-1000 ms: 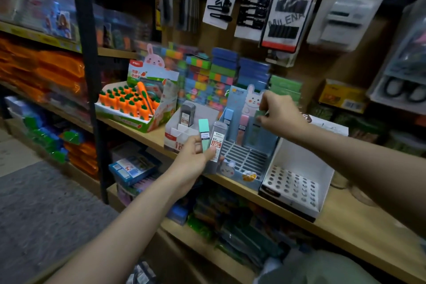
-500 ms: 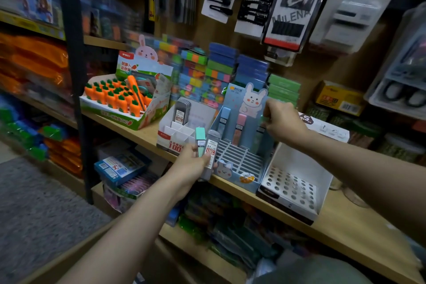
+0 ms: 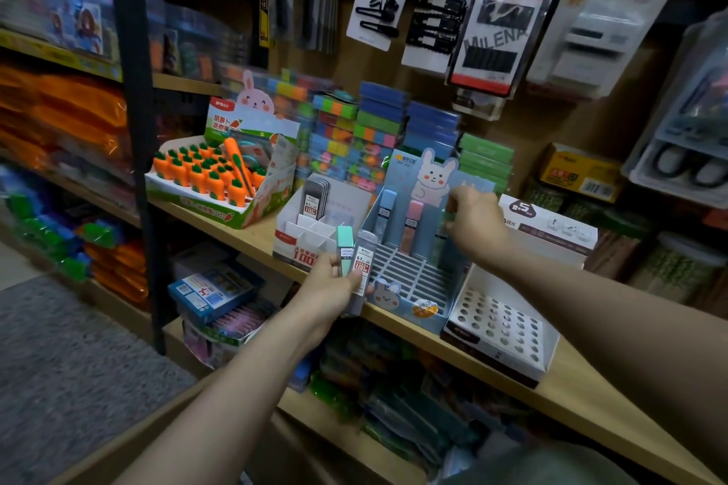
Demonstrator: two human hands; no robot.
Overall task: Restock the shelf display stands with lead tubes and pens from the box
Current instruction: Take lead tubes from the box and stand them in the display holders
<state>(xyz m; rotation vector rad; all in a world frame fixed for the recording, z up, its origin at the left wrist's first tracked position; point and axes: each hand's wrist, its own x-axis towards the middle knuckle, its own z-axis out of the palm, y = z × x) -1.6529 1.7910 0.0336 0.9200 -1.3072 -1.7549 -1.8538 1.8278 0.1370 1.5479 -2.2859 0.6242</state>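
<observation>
Insp. A: Left hand point(image 3: 327, 287) status?
Insp. B: Fingers curled round two lead tubes, mint tube point(image 3: 345, 250) and grey tube point(image 3: 361, 268), upright, in front of blue bunny stand point(image 3: 413, 280).
Insp. A: Right hand point(image 3: 474, 220)?
Insp. B: Fingers bent at stand's rear row, by green tube point(image 3: 440, 236). Grip on it: can't tell.

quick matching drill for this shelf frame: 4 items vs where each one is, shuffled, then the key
1. mint tube
2. pink tube
3. carrot erasers
4. hair clips

A. hanging above the shelf
B. standing in the blue bunny stand
C. held in the left hand
D. in the green-and-white box at shelf left

Pairs: 1-C, 2-B, 3-D, 4-A
</observation>
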